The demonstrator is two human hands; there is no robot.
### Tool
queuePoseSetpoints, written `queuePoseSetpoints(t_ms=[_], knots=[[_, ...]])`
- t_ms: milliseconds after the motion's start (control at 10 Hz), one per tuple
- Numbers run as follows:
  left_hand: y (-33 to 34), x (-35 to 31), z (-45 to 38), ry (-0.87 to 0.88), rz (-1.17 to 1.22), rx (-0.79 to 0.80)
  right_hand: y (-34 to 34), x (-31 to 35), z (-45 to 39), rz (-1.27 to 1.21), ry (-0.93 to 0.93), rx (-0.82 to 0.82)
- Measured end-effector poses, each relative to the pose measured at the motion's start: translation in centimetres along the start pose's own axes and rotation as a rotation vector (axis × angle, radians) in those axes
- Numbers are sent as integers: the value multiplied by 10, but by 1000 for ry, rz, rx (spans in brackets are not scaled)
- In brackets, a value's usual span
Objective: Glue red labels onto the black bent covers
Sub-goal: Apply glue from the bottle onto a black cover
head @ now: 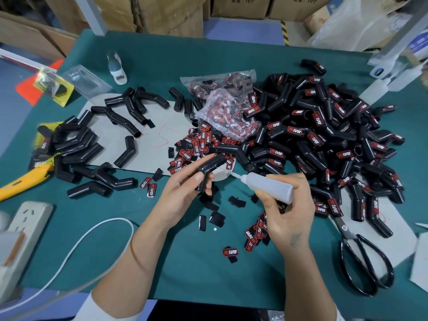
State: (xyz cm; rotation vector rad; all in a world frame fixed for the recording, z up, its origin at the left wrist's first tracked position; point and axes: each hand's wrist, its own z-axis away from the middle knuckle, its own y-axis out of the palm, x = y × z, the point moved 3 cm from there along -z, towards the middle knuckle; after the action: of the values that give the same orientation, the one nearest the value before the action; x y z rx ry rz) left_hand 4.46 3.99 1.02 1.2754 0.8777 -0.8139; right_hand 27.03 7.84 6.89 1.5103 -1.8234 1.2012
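My left hand (pixel 183 195) grips a black bent cover (pixel 209 169) with no label, held above the green table. A white glue bottle (pixel 268 186) lies in my right hand (pixel 287 212), its nozzle pointing left toward the cover, the tip a short gap away from it. Loose red labels (pixel 196 144) are heaped just behind the cover, and a few more (pixel 254 232) lie under my right hand. Unlabelled covers (pixel 81 140) are scattered on the left. A big heap of labelled covers (pixel 324 135) fills the right.
A plastic bag of labels (pixel 227 112) sits at the centre back. Black scissors (pixel 361 258) lie at the right front. At the left are a yellow utility knife (pixel 25 179), a power strip (pixel 20 230) and its white cable (pixel 76 246). A grey card sheet (pixel 159 121) underlies the left covers.
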Motion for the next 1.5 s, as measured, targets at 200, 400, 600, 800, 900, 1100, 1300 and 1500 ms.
queuePoseSetpoints(t_ms=[200,400,600,800,900,1100,1300,1500], knots=[[0,1,-1,0,-2,4,-1,0,0,5,7,-6],[-1,1,-1,-5,15,5,-1,0,0,0,5,-5],[0,1,-1,-6,27,6,-2,-6,1,4,36,-19],[1,1,0,-8,19,5,-3,-7,1,-4,40,-35],[0,1,-1,-9,18,6,-2,-6,1,-7,26,-31],[-2,3,-1,-16,-8,3,-2,-7,0,-7,28,-39],[1,1,-1,4,0,11,-3,-6,0,-9,52,-47],[1,2,-1,3,-20,19,-1,-3,0,-5,32,-27]])
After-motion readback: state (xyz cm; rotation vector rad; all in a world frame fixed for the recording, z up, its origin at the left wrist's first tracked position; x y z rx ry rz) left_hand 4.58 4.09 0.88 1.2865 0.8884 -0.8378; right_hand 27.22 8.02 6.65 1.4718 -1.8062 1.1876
